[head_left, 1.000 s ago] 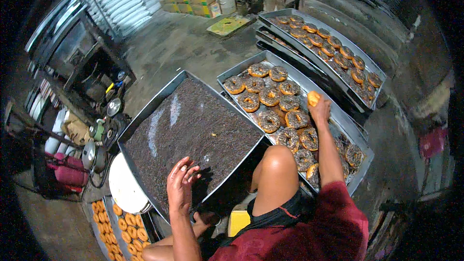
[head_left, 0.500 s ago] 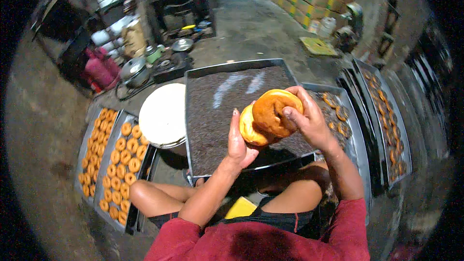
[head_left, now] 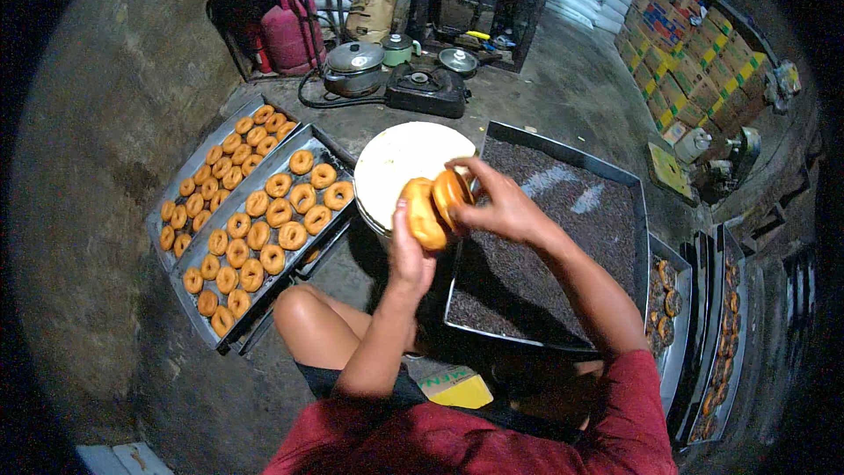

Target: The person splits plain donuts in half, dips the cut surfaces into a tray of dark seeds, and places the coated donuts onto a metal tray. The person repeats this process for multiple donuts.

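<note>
My left hand point(head_left: 410, 257) is closed around a golden-brown doughnut point(head_left: 424, 218), thumb up along its side. Against it stands a second doughnut point(head_left: 451, 197), pinched on edge between the fingers and thumb of my right hand point(head_left: 504, 204). Both are held over the near right rim of a round tub point(head_left: 400, 154) filled level with white cream. To the right lies a large metal tray point(head_left: 563, 251) of dark chocolate sprinkles, with pale smears on top; my right forearm crosses above it.
Two trays of plain ring doughnuts point(head_left: 258, 235) lie at the left. Trays holding sprinkle-coated doughnuts point(head_left: 673, 303) stand at the right. Beyond the tub are a stove point(head_left: 426, 91), a lidded pot point(head_left: 354, 69) and a pink gas cylinder point(head_left: 293, 32). Cardboard boxes point(head_left: 694, 62) are stacked at far right.
My view has turned left. Both hands have carried the two doughnuts from above the sprinkle tray to the cream tub, and the right one is tipped onto its edge.
</note>
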The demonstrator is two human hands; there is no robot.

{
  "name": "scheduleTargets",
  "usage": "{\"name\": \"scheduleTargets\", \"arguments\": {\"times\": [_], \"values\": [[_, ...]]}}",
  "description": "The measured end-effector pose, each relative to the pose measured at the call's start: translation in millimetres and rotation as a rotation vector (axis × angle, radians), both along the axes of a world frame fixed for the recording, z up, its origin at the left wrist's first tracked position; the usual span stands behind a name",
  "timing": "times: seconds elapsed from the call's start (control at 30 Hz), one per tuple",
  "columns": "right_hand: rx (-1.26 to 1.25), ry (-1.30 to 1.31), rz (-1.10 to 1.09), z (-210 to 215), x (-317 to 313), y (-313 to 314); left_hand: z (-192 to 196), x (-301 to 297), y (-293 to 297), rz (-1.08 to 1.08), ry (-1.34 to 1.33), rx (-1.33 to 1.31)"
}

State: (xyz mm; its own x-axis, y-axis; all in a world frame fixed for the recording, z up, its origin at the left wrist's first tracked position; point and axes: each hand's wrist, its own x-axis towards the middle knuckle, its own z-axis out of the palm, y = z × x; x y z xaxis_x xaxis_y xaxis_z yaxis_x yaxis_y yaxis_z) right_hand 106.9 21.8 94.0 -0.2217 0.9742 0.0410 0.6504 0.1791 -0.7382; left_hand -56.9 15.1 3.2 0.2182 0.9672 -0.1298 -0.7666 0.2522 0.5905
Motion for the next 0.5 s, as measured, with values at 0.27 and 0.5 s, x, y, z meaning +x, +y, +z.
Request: {"name": "scheduleTargets", "arguments": {"times": [0.27,0.5], "values": [[0.263,-0.837,0.018,-142,-30,138,-34,-96,54,0.253,-0.17,-0.139],[-0.001,0.066,-0.156,-108,16,139,-32,-69,80,0.193,0.408,0.144]]}}
